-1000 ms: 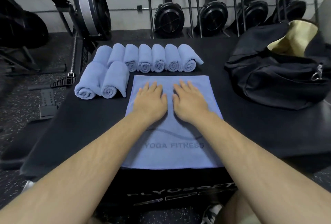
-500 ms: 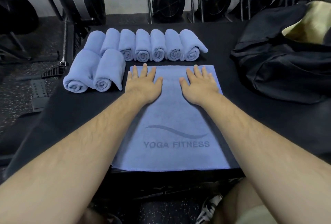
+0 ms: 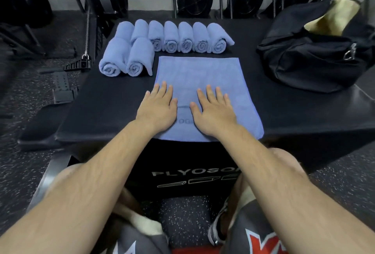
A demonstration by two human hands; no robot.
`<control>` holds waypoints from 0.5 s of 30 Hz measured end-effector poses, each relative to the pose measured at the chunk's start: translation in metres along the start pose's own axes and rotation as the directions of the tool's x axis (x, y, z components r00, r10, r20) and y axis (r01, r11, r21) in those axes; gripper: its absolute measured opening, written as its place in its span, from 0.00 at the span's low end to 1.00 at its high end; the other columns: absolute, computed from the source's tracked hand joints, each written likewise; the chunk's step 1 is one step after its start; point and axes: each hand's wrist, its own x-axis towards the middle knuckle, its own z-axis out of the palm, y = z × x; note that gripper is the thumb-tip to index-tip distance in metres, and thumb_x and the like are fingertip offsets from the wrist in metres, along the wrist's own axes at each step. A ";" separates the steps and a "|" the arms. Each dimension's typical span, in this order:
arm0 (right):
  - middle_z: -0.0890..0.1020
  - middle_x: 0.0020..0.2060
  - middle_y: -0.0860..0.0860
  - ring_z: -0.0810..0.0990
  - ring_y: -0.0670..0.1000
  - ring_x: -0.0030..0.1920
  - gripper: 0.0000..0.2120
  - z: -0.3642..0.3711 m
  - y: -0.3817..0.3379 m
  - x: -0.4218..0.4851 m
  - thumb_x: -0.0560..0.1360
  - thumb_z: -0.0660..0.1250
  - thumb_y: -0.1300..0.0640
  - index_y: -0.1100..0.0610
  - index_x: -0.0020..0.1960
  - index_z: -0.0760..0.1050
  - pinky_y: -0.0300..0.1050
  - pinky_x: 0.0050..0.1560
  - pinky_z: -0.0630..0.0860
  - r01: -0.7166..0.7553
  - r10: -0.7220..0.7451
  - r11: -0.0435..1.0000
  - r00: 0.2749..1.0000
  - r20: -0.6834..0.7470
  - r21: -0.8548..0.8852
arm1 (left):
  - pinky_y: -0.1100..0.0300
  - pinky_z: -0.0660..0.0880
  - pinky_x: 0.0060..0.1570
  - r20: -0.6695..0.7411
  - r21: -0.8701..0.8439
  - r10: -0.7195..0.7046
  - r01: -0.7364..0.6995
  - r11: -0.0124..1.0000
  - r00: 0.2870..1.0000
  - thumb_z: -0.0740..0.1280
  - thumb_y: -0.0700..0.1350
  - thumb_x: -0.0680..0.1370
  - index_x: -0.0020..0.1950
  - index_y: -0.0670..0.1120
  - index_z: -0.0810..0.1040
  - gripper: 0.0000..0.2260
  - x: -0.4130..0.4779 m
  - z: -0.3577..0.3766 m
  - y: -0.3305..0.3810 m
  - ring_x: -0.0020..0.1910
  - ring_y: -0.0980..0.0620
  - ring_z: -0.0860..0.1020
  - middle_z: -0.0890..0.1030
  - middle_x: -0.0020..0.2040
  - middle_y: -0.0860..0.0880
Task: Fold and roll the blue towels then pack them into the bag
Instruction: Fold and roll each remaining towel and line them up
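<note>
black padded plyo box top [image 3: 113, 99] holds your flat blue towel [image 3: 197, 71] at its near edge. your left hand [image 3: 157, 107] and right hand [image 3: 215, 111] press it with straight fingers, grasping nothing. rolled towels [image 3: 172, 36] lie far left; the black duffel bag [image 3: 316, 57] sits far right.

Nine rolled towels [image 3: 171, 39] can be counted on the black box [image 3: 113, 101], seven lined up in back and two set in front. One flat towel [image 3: 197, 71], one bag [image 3: 316, 57], and two hands are seen too.
</note>
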 end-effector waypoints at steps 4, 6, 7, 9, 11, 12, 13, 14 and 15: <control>0.40 0.82 0.50 0.36 0.55 0.81 0.30 0.010 -0.019 -0.026 0.85 0.41 0.39 0.49 0.84 0.42 0.56 0.80 0.36 0.039 -0.039 0.999 0.999 -0.008 0.002 | 0.46 0.44 0.79 -0.031 0.011 0.008 -0.007 1.000 0.999 0.45 0.52 0.87 0.84 0.44 0.49 0.26 -0.028 0.003 -0.005 0.82 0.47 0.44 0.46 0.84 0.47; 0.41 0.83 0.50 0.37 0.55 0.82 0.29 0.016 -0.030 -0.035 0.85 0.41 0.41 0.49 0.84 0.43 0.56 0.80 0.36 0.069 -0.068 0.998 0.997 -0.026 0.002 | 0.46 0.45 0.79 -0.045 0.022 0.005 -0.004 1.000 0.999 0.45 0.51 0.87 0.83 0.43 0.49 0.26 -0.041 0.005 -0.007 0.82 0.47 0.45 0.47 0.84 0.47; 0.42 0.83 0.50 0.37 0.55 0.82 0.28 0.019 -0.034 -0.040 0.86 0.41 0.42 0.49 0.84 0.44 0.56 0.80 0.37 0.086 -0.085 0.996 0.995 -0.045 0.005 | 0.46 0.45 0.79 -0.059 0.031 0.008 -0.006 1.000 0.998 0.46 0.51 0.87 0.83 0.43 0.49 0.26 -0.047 0.006 -0.009 0.82 0.47 0.45 0.48 0.84 0.46; 0.45 0.83 0.50 0.40 0.55 0.82 0.27 0.024 -0.043 -0.049 0.86 0.42 0.45 0.50 0.83 0.48 0.55 0.80 0.38 0.132 -0.130 0.991 0.988 -0.088 0.014 | 0.47 0.46 0.79 -0.086 0.043 0.018 -0.014 0.999 0.996 0.46 0.51 0.87 0.83 0.43 0.50 0.26 -0.060 0.008 -0.011 0.82 0.47 0.47 0.48 0.84 0.46; 0.49 0.83 0.51 0.43 0.55 0.82 0.26 0.028 -0.051 -0.059 0.86 0.44 0.47 0.52 0.83 0.51 0.54 0.80 0.40 0.188 -0.183 0.982 0.974 -0.131 0.027 | 0.47 0.47 0.79 -0.119 0.060 0.026 -0.019 0.998 0.993 0.47 0.51 0.87 0.83 0.43 0.51 0.25 -0.072 0.011 -0.016 0.82 0.47 0.48 0.49 0.84 0.46; 0.51 0.83 0.51 0.44 0.56 0.82 0.26 0.029 -0.056 -0.064 0.87 0.45 0.47 0.52 0.83 0.53 0.54 0.79 0.41 0.219 -0.213 0.975 0.966 -0.144 0.031 | 0.47 0.48 0.79 -0.134 0.071 0.028 -0.018 0.997 0.991 0.47 0.50 0.87 0.83 0.43 0.52 0.25 -0.078 0.012 -0.018 0.82 0.47 0.49 0.50 0.84 0.46; 0.53 0.83 0.52 0.46 0.56 0.82 0.26 0.031 -0.061 -0.069 0.86 0.46 0.48 0.54 0.82 0.55 0.54 0.79 0.42 0.256 -0.248 0.966 0.955 -0.161 0.034 | 0.47 0.49 0.79 -0.149 0.074 0.026 -0.016 0.997 0.989 0.47 0.50 0.87 0.83 0.43 0.52 0.25 -0.083 0.013 -0.021 0.82 0.47 0.49 0.50 0.84 0.46; 0.55 0.82 0.53 0.49 0.57 0.82 0.25 0.032 -0.067 -0.072 0.86 0.48 0.49 0.55 0.82 0.58 0.54 0.79 0.45 0.298 -0.287 0.954 0.940 -0.185 0.034 | 0.47 0.49 0.79 -0.162 0.064 0.023 -0.013 0.998 0.987 0.47 0.50 0.87 0.83 0.43 0.54 0.24 -0.087 0.012 -0.024 0.82 0.47 0.50 0.52 0.83 0.45; 0.59 0.81 0.54 0.52 0.58 0.81 0.25 0.033 -0.071 -0.075 0.86 0.51 0.49 0.56 0.80 0.61 0.55 0.79 0.48 0.334 -0.319 0.942 0.922 -0.218 0.033 | 0.47 0.49 0.78 -0.172 0.042 0.021 -0.014 0.999 0.985 0.48 0.49 0.87 0.82 0.43 0.56 0.24 -0.089 0.011 -0.024 0.82 0.47 0.51 0.54 0.83 0.45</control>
